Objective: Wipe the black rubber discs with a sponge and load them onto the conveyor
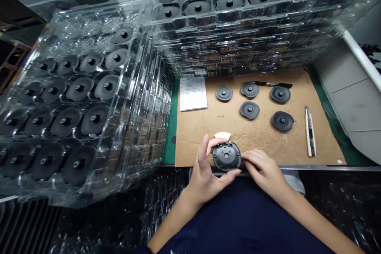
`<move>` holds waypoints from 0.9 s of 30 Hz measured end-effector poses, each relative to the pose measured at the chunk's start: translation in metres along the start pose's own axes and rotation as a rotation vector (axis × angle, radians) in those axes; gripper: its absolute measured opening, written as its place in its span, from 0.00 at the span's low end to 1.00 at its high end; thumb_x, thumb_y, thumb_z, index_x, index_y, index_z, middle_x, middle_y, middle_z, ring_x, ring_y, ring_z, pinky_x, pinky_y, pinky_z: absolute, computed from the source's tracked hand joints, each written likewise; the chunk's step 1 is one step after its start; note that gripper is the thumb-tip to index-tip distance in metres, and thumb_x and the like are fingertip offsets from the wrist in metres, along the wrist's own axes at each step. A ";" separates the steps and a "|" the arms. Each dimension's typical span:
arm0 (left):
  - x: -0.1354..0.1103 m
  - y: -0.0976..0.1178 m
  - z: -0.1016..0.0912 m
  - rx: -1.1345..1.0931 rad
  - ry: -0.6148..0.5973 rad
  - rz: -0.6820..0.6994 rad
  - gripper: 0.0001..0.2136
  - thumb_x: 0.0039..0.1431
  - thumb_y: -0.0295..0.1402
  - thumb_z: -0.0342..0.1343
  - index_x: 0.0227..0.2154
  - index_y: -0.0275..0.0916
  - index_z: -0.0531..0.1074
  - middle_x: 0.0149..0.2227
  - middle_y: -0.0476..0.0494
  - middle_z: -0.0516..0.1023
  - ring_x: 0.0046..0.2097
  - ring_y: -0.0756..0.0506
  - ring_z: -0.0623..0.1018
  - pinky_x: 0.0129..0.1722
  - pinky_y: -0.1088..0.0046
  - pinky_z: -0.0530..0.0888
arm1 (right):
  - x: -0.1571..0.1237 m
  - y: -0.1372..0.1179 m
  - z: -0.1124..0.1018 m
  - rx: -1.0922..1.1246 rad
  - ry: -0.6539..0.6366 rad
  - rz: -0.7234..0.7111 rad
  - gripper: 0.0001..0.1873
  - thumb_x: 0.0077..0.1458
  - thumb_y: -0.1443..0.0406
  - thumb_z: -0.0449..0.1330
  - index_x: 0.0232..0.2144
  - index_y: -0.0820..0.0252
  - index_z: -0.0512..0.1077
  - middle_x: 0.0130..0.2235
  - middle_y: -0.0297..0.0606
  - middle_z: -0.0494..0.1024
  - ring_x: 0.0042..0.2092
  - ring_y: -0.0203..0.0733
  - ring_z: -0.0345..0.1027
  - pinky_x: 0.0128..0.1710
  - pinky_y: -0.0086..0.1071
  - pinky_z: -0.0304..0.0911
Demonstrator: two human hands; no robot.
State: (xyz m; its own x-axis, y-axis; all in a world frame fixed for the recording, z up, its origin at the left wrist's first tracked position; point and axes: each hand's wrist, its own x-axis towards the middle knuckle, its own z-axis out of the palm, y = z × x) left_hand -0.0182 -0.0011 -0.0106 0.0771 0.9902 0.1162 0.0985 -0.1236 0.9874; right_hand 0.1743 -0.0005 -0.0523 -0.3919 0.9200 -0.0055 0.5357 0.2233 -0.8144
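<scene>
Left hand point(205, 174) and right hand point(263, 168) gripping a black moulded disc point(226, 156) from both sides, just above the near edge of a cardboard sheet point(208, 125).

Left hand curled, index finger raised beside the disc's left rim, thumb stretched along its near edge; right hand arched, fingers bent against the right rim. Pale wedge-shaped scrap point(222, 135) just behind the disc on the cardboard. Five more black discs point(249, 110) across the sheet's middle, marker pen point(272, 84) along its far edge, utility knife point(310, 131) near its right edge, printed paper slip point(193, 93) at its far left corner. Stacked clear plastic trays point(247, 35) of discs beyond and left of the sheet.
</scene>
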 end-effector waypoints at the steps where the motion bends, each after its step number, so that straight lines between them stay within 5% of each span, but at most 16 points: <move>1: 0.000 0.001 0.000 -0.006 0.004 -0.010 0.44 0.41 0.18 0.64 0.59 0.47 0.48 0.50 0.37 0.72 0.52 0.38 0.70 0.55 0.56 0.60 | -0.001 -0.002 -0.004 0.012 0.022 0.017 0.12 0.60 0.69 0.49 0.40 0.56 0.72 0.36 0.39 0.76 0.38 0.41 0.69 0.38 0.36 0.65; 4: 0.000 0.003 0.002 -0.005 0.001 -0.010 0.44 0.40 0.18 0.65 0.59 0.46 0.48 0.50 0.37 0.73 0.52 0.38 0.71 0.55 0.56 0.60 | -0.001 -0.015 -0.016 0.117 0.146 0.109 0.12 0.60 0.67 0.51 0.42 0.55 0.71 0.40 0.39 0.75 0.42 0.40 0.69 0.40 0.33 0.66; 8: -0.002 0.003 0.004 0.134 -0.095 0.048 0.50 0.43 0.20 0.64 0.62 0.49 0.37 0.51 0.37 0.70 0.53 0.39 0.70 0.54 0.58 0.61 | 0.005 -0.037 -0.031 0.316 0.247 0.140 0.11 0.57 0.66 0.56 0.43 0.52 0.72 0.39 0.37 0.75 0.40 0.38 0.69 0.39 0.31 0.66; 17: -0.004 -0.003 0.001 -0.091 -0.250 -0.200 0.53 0.44 0.38 0.66 0.63 0.47 0.30 0.48 0.39 0.71 0.50 0.39 0.72 0.55 0.55 0.62 | 0.035 -0.042 -0.052 0.899 -0.396 0.282 0.14 0.51 0.66 0.63 0.43 0.57 0.72 0.32 0.32 0.77 0.35 0.31 0.71 0.38 0.25 0.66; 23: -0.004 0.000 0.006 -0.214 -0.342 -0.337 0.55 0.41 0.38 0.68 0.62 0.48 0.30 0.46 0.42 0.73 0.49 0.41 0.74 0.53 0.59 0.65 | 0.037 -0.041 -0.061 0.969 -0.526 0.339 0.08 0.48 0.68 0.65 0.33 0.60 0.73 0.32 0.31 0.77 0.34 0.30 0.71 0.37 0.23 0.65; 27: -0.003 -0.003 0.009 -0.187 -0.318 -0.270 0.53 0.41 0.37 0.67 0.62 0.51 0.33 0.48 0.42 0.72 0.51 0.41 0.72 0.55 0.59 0.63 | 0.030 -0.036 -0.060 0.958 -0.452 0.385 0.08 0.46 0.67 0.67 0.29 0.62 0.72 0.30 0.32 0.77 0.34 0.31 0.72 0.36 0.23 0.66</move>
State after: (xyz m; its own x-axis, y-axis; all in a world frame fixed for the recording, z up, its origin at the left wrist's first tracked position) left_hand -0.0095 -0.0041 -0.0144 0.3773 0.9126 -0.1574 -0.0217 0.1787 0.9837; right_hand 0.1880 0.0387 0.0122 -0.6636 0.6300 -0.4035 -0.0397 -0.5682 -0.8219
